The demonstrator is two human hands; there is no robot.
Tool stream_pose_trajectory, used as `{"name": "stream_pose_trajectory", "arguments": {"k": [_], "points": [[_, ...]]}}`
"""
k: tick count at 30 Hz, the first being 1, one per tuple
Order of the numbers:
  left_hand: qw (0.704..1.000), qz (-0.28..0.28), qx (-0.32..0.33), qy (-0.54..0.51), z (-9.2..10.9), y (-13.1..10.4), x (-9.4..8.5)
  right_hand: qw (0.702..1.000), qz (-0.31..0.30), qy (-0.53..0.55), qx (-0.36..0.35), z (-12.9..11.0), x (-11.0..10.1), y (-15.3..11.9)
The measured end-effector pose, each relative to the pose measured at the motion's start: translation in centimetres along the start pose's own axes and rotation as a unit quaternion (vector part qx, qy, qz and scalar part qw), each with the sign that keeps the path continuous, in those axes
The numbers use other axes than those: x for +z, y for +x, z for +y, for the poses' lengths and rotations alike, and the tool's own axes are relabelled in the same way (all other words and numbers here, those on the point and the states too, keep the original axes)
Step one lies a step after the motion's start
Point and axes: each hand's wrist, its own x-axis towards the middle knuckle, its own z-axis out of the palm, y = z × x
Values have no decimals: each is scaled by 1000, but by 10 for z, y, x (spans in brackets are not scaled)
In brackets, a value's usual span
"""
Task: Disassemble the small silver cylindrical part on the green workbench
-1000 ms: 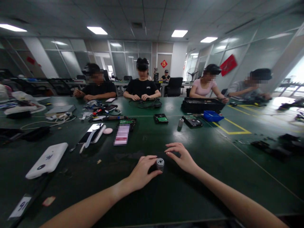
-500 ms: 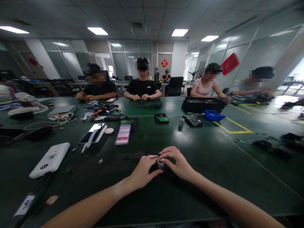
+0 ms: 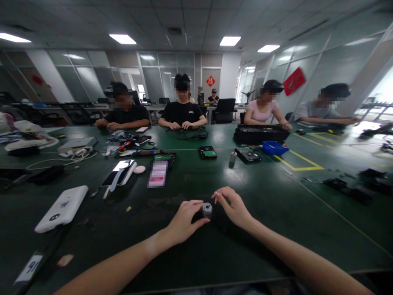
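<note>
A small grey metal cylinder (image 3: 207, 209) stands upright on the green table, its top face showing a dark hole in the middle. My left hand (image 3: 186, 221) grips it from the left, with the fingers behind it and the thumb along its near side. To the right, apart from the cylinder, my right hand (image 3: 232, 207) is raised slightly with its fingertips drawn together in a pinch. Whatever may be between those fingertips is too small to make out. A second metal cylinder (image 3: 233, 157) stands farther back on the table.
Hard drives (image 3: 208, 152) with green boards lie beyond my hands, near a blue tray (image 3: 274, 148). A phone (image 3: 157, 173), a white power bank (image 3: 62, 208), cables and tools lie to the left. Several people sit across the table (image 3: 184, 254), by a black case (image 3: 260, 134).
My right hand has lifted off the cylinder and moved right, uncovering its top. My left hand still holds the cylinder. The view has shifted slightly.
</note>
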Motion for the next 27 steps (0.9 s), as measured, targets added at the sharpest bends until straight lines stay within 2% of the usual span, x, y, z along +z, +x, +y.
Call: {"name": "stream_pose_trajectory", "arguments": {"k": [2, 5, 6, 8, 11, 15, 21, 27], "points": [[1000, -1, -2, 0, 0, 0, 0, 999, -47, 4, 6, 2, -17, -2], [1000, -3, -3, -4, 0, 0, 0, 978, -206, 19, 9, 6, -45, -7], [1000, -3, -4, -6, 0, 0, 0, 970, -243, 19, 10, 7, -50, -8], [1000, 0, -5, -5, -1, 0, 0, 954, -300, 10, -5, 8, -52, -10], [1000, 0, -4, -3, 0, 1, 0, 938, -345, -17, -40, 10, -38, -9], [1000, -3, -6, -1, 1, 2, -1, 935, -343, -56, -70, 11, -21, -10], [1000, -5, -5, -4, 3, 2, -2, 947, -306, -82, -62, 6, -22, -16], [1000, -2, 2, -12, 2, 1, -2, 971, -158, -143, -106, -6, -26, 1]]}}
